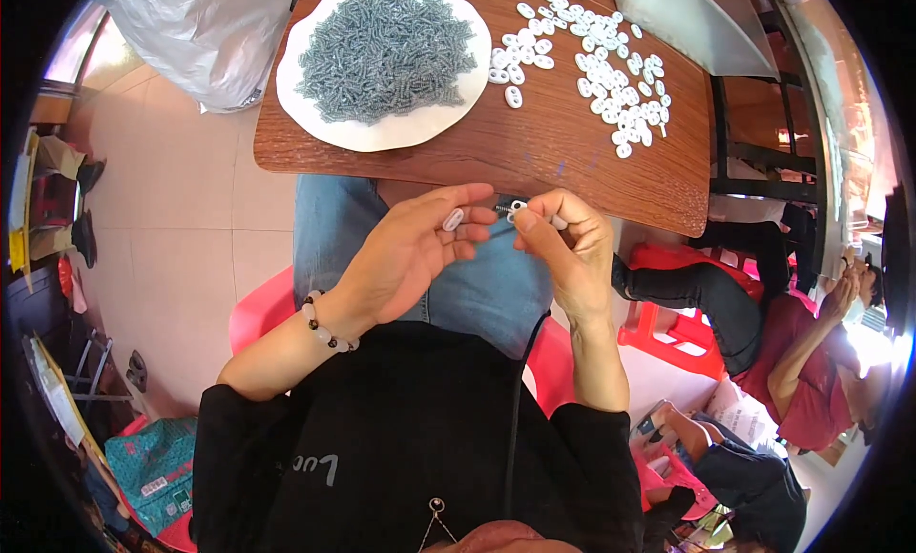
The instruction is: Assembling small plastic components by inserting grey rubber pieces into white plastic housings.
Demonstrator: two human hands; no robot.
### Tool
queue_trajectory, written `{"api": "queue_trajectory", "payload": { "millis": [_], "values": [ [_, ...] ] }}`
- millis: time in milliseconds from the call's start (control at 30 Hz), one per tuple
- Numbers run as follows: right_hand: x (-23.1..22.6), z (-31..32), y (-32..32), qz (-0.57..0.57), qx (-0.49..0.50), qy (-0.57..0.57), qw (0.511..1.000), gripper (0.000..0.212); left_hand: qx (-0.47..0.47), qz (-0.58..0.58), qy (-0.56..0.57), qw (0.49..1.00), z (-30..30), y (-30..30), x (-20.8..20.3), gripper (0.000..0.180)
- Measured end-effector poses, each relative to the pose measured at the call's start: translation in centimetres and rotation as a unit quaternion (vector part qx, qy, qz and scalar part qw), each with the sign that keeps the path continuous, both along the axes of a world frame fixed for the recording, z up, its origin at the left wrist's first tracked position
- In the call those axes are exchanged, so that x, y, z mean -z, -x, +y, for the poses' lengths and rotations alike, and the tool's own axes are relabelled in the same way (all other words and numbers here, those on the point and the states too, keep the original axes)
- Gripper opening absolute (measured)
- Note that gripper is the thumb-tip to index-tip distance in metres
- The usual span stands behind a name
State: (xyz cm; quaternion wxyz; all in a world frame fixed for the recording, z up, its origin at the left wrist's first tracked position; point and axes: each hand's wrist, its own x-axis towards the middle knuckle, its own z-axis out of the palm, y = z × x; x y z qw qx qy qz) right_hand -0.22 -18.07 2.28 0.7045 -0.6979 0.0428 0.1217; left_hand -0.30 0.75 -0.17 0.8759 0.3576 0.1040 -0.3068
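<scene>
My left hand [417,243] is turned palm up, its fingers partly spread, with a white oval two-hole plastic piece [453,220] resting against them. Between the thumb and fingers of my right hand [571,238] is a second white plastic piece [517,209], pinched at its edge. A small metal spring [502,208] sticks out from that second piece toward my left fingertips; whether they touch it I cannot tell. Both hands hover over my lap, just off the table's near edge. Beyond them, a white wavy-rimmed plate [289,83] bears a heap of small grey springs [386,52].
Many loose white oval pieces [611,81] lie scattered over the right of the brown wooden table [544,157]. A clear plastic bag [205,38] stands left of the table. Seated people [801,362] are at the right, near a red plastic stool [673,338].
</scene>
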Motion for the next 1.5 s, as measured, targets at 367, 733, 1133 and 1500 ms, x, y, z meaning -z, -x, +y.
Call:
{"api": "queue_trajectory", "payload": {
  "millis": [367, 733, 1133, 1500],
  "values": [
    [0.5, 0.4, 0.3, -0.040, 0.045, -0.019, 0.998, 0.006, 0.026, 0.047, 0.114, 0.992, -0.6, 0.0, -0.6, 0.040],
    [0.6, 0.7, 0.6, -0.128, 0.051, 0.027, 0.990, 0.006, 0.031, -0.034, -0.001, 0.999, -1.4, 0.3, -0.5, 0.041],
    [2.2, 1.5, 0.8, -0.190, 0.082, 0.046, 0.977, 0.007, 0.020, -0.026, 0.004, 0.999, -1.9, 0.9, 0.7, 0.026],
    [2.7, 1.3, 1.0, -0.271, 0.114, 0.078, 0.953, 0.009, 0.087, 0.087, 0.079, 0.989, -1.9, 1.4, -0.8, 0.021]
  ]
}}
